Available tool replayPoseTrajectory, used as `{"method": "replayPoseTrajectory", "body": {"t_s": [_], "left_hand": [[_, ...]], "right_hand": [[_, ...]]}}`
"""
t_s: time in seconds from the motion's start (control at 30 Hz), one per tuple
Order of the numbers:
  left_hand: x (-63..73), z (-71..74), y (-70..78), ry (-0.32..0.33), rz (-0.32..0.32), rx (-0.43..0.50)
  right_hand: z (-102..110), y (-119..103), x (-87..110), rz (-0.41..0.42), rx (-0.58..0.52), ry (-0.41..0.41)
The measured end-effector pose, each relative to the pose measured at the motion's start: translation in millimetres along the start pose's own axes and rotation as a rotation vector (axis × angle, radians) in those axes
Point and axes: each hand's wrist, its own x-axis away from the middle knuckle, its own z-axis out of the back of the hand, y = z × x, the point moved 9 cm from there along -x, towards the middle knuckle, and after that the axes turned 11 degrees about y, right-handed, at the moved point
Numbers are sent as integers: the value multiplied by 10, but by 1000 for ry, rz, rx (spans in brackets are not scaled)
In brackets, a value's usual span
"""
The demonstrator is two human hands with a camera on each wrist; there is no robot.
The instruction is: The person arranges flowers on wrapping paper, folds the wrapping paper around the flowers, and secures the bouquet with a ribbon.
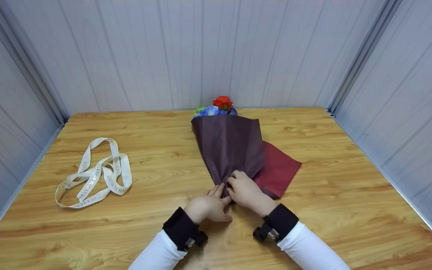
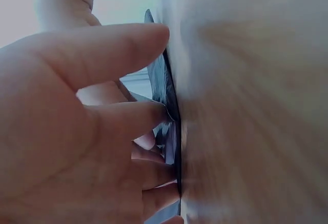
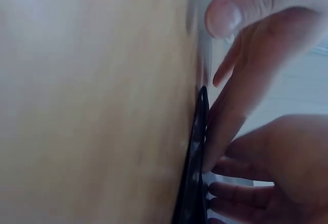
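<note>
A flower bouquet lies on the table in dark maroon wrapping paper [image 1: 228,144], its narrow end toward me. Red and blue flowers [image 1: 222,102] show above the paper's far edge. With straight fingers, my left hand [image 1: 209,205] presses the gathered lower end, its thumb held apart in the left wrist view. My right hand [image 1: 249,190] curls its fingers on the folds just above and right of it, pinching the paper. In the right wrist view the dark paper edge [image 3: 190,183] lies flat along the tabletop beneath both hands. The stems are hidden inside.
A loosely looped white ribbon [image 1: 116,165] with printed lettering lies on the left of the wooden table [image 1: 156,150]. A bright red flap of paper [image 1: 279,168] spreads out right of the bouquet. Pale panel walls [image 1: 178,56] enclose the table at the back and sides.
</note>
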Motion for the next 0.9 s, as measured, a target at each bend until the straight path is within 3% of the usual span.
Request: {"method": "replayPoseTrajectory", "body": {"t_s": [0.13,0.4,0.57,0.63,0.77,0.9], "left_hand": [[42,0,48,-4,1,-57],[92,31,118,28,44,-110],[-8,92,145,142,-49,-185],[-41,98,130,160,-78,-191],[-60,33,38,79,-25,-131],[-47,-16,33,18,-4,-103]], "right_hand": [[-31,-42,83,-9,-25,-61],[54,-211,136,99,51,-25],[106,-146,72,70,37,30],[112,-114,41,71,21,56],[72,-59,22,69,-44,61],[-25,22,44,7,-101,-32]]}}
